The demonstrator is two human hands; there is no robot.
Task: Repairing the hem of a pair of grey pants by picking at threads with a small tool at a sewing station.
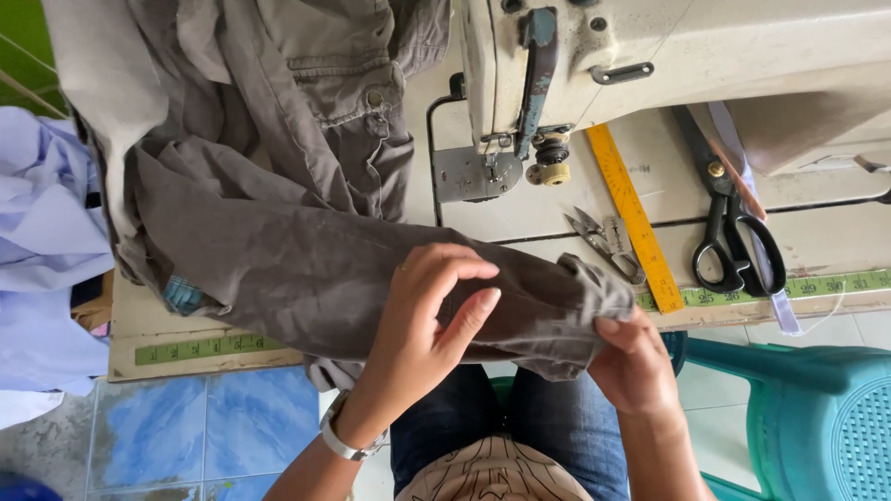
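The person sits at the sewing table point(557, 237) with a grey-brown garment point(306, 250) pulled across the lap and over the near edge of the table. The left hand point(422, 315) lies on top of the cloth, its fingers point(464, 271) curled and pinching a fold, thumb pressed beside them; a silver wristwatch point(345, 438) sits on that wrist. The right hand point(631, 366) comes from below at the right end of the garment, its grip closed on the cloth's edge, thumb on top near the bunched corner. The rest of the garment trails up and left, heaped over the far left of the table, with a buttoned pocket flap showing near the top.

Behind the hands stands a cream sewing machine point(594, 56), its needle area just beyond the cloth. To the right of it lie small thread snips point(603, 243), a yellow ruler point(634, 215) set at a slant, and black-handled scissors point(733, 223). A green measuring tape point(798, 288) runs along the near edge of the table. A teal plastic chair point(807, 417) stands at the near right, and pale lilac fabric point(42, 241) hangs at the far left over a blue tiled floor point(204, 427).
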